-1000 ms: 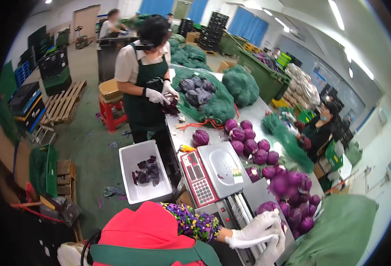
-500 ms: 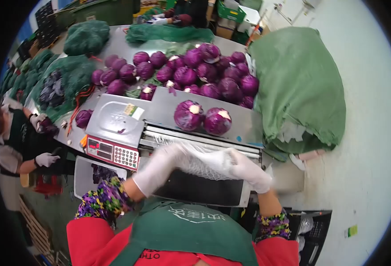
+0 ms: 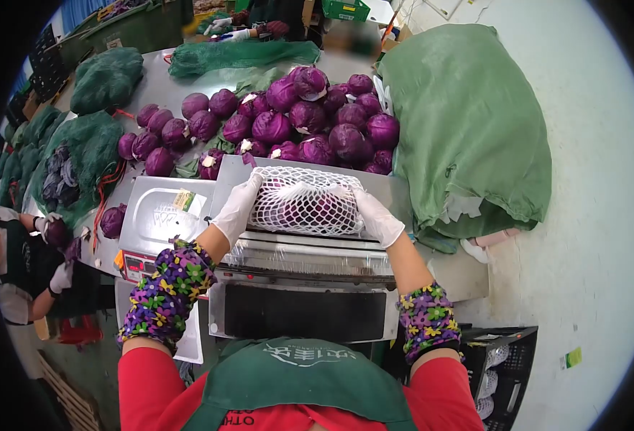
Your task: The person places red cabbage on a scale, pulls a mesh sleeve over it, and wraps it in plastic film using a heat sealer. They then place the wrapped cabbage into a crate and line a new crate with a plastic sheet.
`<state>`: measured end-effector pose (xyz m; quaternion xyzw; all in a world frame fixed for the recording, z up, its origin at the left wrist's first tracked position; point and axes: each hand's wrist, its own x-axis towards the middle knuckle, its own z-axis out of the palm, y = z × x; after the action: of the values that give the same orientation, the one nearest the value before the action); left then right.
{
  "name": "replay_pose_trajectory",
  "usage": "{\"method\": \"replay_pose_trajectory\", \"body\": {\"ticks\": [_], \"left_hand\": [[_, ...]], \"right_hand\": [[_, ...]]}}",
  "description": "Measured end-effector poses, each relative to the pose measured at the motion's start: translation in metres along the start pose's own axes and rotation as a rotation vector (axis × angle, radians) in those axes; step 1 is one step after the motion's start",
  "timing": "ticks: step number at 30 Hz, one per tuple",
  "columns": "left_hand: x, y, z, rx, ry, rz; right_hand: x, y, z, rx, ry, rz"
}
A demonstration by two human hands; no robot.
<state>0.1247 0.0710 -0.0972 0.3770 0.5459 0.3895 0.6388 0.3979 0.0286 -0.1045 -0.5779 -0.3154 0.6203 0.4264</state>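
A white foam net (image 3: 288, 178) lies stretched over the red cabbages (image 3: 310, 210) on the raised metal shelf. Purple shows through its mesh. My left hand (image 3: 236, 210), in a white glove, grips the net's left end. At the opposite end my right hand (image 3: 379, 218), also gloved, holds the net, its fingertips partly hidden by the mesh. Just below the net, nearer to me, are the rollers and clear film (image 3: 310, 255) of a wrapping machine with a black plate (image 3: 304, 314).
Many loose red cabbages (image 3: 270, 126) are heaped behind the shelf. A scale (image 3: 160, 208) stands at left, a large green sack (image 3: 468, 129) at right. Green mesh bags (image 3: 80, 169) lie at far left, where a co-worker's gloved hand (image 3: 62, 276) shows. A black crate (image 3: 500, 373) sits lower right.
Both hands have moved forward from above the black plate to the shelf, carrying the foam net. The net now covers the cabbages that stood bare there. The view has shifted slightly.
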Motion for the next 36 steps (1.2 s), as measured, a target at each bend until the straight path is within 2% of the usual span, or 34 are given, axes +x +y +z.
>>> {"method": "replay_pose_trajectory", "body": {"ticks": [3,4,6,8,10,11,12,14,15,16,17,18,19,20,21,22,23,24,25,28,30,31,32,34,35,36], "left_hand": [[0.0,0.001,0.0,-0.19,-0.096,-0.195],[0.005,-0.003,-0.003,-0.191,-0.093,-0.2],[0.01,-0.015,-0.009,-0.427,-0.197,-0.253],[-0.023,-0.002,-0.008,-0.495,-0.233,-0.33],[-0.042,-0.008,-0.017,-0.689,-0.47,-0.303],[-0.057,-0.011,-0.031,-0.928,-0.865,-0.399],[-0.068,-0.021,-0.027,-1.095,-1.139,-0.338],[-0.104,-0.059,-0.051,-0.714,-0.706,-0.351],[-0.119,-0.092,-0.06,-0.724,-0.685,-0.367],[-0.132,-0.134,-0.067,-0.418,-0.677,-0.208],[-0.145,-0.14,-0.064,-0.11,-0.66,-0.054],[-0.156,-0.141,-0.065,0.24,-0.747,0.145],[-0.157,-0.148,-0.07,0.232,-0.736,0.127],[-0.157,-0.158,-0.076,-0.3,-0.719,-0.22],[-0.159,-0.164,-0.081,-0.831,-0.65,-0.558],[-0.187,-0.107,-0.059,-0.284,-0.373,-0.169],[-0.193,-0.085,-0.049,-0.28,-0.273,-0.142],[-0.195,-0.076,-0.046,-0.276,-0.173,-0.12],[-0.193,-0.085,-0.045,-0.41,-0.156,-0.103],[-0.191,-0.083,-0.052,-0.663,-0.153,-0.366],[-0.187,-0.098,-0.046,-0.852,-0.139,-0.479],[-0.193,-0.078,-0.041,-1.024,-0.22,-0.602],[-0.192,-0.09,-0.037,-0.986,-0.177,-0.536],[-0.197,-0.078,-0.027,-0.901,-0.104,-0.472],[-0.196,-0.076,-0.025,-0.924,-0.153,-0.437],[-0.19,-0.064,-0.018,-0.889,-0.177,-0.457]], "right_hand": [[-0.016,-0.005,0.007,0.148,-0.029,0.096],[-0.028,-0.012,0.011,0.148,-0.03,0.102],[-0.054,-0.024,0.018,0.21,-0.143,0.041],[-0.069,-0.022,0.015,0.195,-0.186,0.013],[-0.097,-0.02,0.018,0.485,-0.183,0.108],[-0.111,-0.015,0.026,0.329,-0.266,-0.058],[-0.134,-0.016,0.029,-0.088,-0.348,-0.473],[-0.176,-0.016,0.053,0.004,-0.262,-0.231],[-0.196,0.0,0.057,0.102,-0.368,-0.211],[-0.193,0.01,0.056,0.457,-0.392,0.306],[-0.196,0.022,0.063,0.636,-0.527,0.321],[-0.2,0.035,0.068,0.818,-0.659,0.334],[-0.191,0.076,0.052,1.063,-0.574,0.485],[-0.185,0.09,0.053,1.303,-0.472,0.632],[-0.195,0.099,0.05,0.792,-0.35,0.323],[-0.201,0.08,0.063,0.27,-0.227,0.011],[-0.194,0.089,0.062,0.436,-0.129,0.012],[-0.203,0.087,0.063,0.6,-0.182,-0.054],[-0.207,0.096,0.061,0.671,-0.175,-0.062],[-0.206,0.107,0.057,0.771,-0.198,-0.082],[-0.208,0.114,0.057,0.745,-0.143,0.04],[-0.21,0.114,0.06,0.762,-0.098,0.068],[-0.204,0.118,0.054,0.983,-0.308,0.018],[-0.212,0.109,0.063,-0.359,0.008,-0.974],[-0.211,0.098,0.065,-0.156,-0.09,-1.008],[-0.208,0.091,0.077,-0.15,0.068,-1.0]]}}
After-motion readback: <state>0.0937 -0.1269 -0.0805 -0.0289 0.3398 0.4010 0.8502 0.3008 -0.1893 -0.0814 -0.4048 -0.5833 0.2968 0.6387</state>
